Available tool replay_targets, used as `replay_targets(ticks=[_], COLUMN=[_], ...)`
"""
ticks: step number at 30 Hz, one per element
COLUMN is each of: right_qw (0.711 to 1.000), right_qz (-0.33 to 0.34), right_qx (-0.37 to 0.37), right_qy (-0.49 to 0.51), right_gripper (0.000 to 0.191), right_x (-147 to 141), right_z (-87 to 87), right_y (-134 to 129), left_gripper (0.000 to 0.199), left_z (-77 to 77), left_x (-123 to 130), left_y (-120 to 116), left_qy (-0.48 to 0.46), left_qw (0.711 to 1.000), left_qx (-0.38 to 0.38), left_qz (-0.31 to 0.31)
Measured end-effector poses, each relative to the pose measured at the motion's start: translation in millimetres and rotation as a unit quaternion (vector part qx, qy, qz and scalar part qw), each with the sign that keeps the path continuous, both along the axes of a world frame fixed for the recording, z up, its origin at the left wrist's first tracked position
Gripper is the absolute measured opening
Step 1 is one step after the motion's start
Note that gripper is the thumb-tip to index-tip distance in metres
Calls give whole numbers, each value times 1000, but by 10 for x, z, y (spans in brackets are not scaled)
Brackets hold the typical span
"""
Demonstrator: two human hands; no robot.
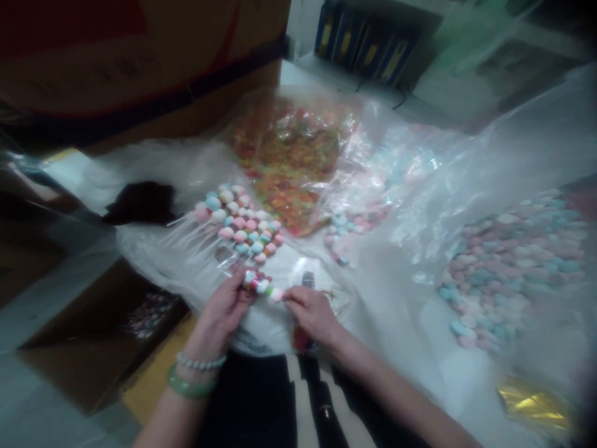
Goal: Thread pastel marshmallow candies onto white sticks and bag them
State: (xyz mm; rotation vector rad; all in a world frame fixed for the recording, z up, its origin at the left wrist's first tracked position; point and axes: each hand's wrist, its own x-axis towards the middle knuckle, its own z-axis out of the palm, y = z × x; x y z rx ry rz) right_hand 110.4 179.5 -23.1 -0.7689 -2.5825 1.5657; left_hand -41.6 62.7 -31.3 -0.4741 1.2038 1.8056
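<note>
My left hand is closed on a candy skewer with pastel pieces, held crosswise above the white sheeting. At its right end, the thumb and finger of my right hand pinch the last pale pink piece. Just beyond my left hand lies a pile of similar candy skewers, their white sticks pointing left. A small clear packet with a dark mark lies behind my right hand. The picture is blurred, so the finer shapes of the pieces do not show.
A clear bag of orange and green candies lies at the back. Loose pastel candies fill plastic at the right, near gold foil. A large carton stands back left. An open cardboard box with candies sits lower left.
</note>
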Motion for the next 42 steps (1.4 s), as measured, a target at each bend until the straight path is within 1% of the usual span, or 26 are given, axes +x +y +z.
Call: replay_targets(ticks=[4, 6, 9, 11, 13, 14, 15, 16, 17, 18, 19, 20, 21, 22, 23, 24, 25, 26, 28, 29, 34, 36, 38, 39, 40, 42], right_qw=[997, 997, 999, 996, 984, 980, 980, 985, 993, 998, 996, 982, 956, 924, 892, 868, 852, 844, 844, 850, 908, 916, 923, 934, 949, 983], right_qz=[-5, -22, -19, 13, 53, 69, 75, 68, 47, 17, -17, -50, -77, -94, -106, -114, -124, -135, -158, -169, -189, -186, -176, -167, -153, -113], right_qx=[-69, -69, 10, 92, 167, 183, 177, 146, 93, 17, -77, -180, -282, -370, -437, -482, -507, -517, -510, -497, -374, -354, -340, -315, -271, -122], right_qy=[-22, -28, -24, -7, 15, 28, 43, 55, 62, 57, 43, 21, -4, -25, -37, -43, -45, -48, -52, -55, -12, 12, 27, 36, 48, 79], right_gripper=[16, 15, 17, 18, 20, 20, 21, 21, 21, 21, 21, 22, 22, 22, 22, 22, 20, 17, 15, 14, 8, 9, 10, 10, 11, 13], right_x=[-26, -40, -44, -29, -6, 5, 15, 23, 29, 33, 37, 41, 47, 54, 62, 70, 76, 79, 73, 62, -34, -63, -69, -61, -48, -8], right_z=[-4, -19, -49, -73, -95, -103, -107, -106, -100, -89, -75, -59, -41, -22, -4, 13, 30, 46, 76, 89, 146, 169, 188, 194, 196, 184], right_y=[39, 33, -20, -74, -123, -141, -152, -156, -152, -143, -129, -114, -101, -92, -91, -98, -114, -138, -202, -238, -362, -379, -383, -381, -378, -369], left_gripper=[20, 22, 25, 27, 28, 28, 29, 30, 30, 30, 29, 29, 29, 29, 30, 30, 30, 29, 27, 26, 23, 24, 26, 27, 28, 28], left_z=[10, 23, 48, 64, 77, 84, 92, 100, 110, 120, 132, 144, 157, 170, 185, 201, 220, 241, 290, 317, 428, 452, 470, 478, 487, 509], left_x=[-9, 17, 79, 107, 108, 98, 84, 67, 49, 33, 19, 11, 7, 11, 20, 35, 54, 76, 121, 141, 167, 153, 138, 134, 134, 145], left_y=[-15, 8, 72, 108, 120, 115, 104, 87, 67, 46, 25, 6, -8, -18, -23, -24, -22, -17, -9, -7, -34, -57, -83, -95, -105, -114], left_qy=[3, 19, 33, 30, 28, 26, 22, 16, 10, 5, 2, 0, -2, -3, -5, -5, -2, 4, 26, 38, 104, 118, 106, 94, 84, 73], left_qw=[1000, 1000, 999, 999, 999, 1000, 1000, 1000, 1000, 1000, 1000, 1000, 1000, 1000, 1000, 1000, 1000, 1000, 1000, 999, 995, 993, 994, 995, 996, 997], left_qx=[0, 5, -4, -14, -14, -14, -14, -16, -17, -14, -9, -3, 2, 5, 5, 3, 1, 0, -1, 1, 1, 4, 12, 16, 19, 18], left_qz=[-14, -19, -4, 7, 6, 3, 1, 2, 4, 8, 12, 15, 17, 18, 18, 17, 15, 12, 4, -1, -4, 3, 9, 10, 12, 17])
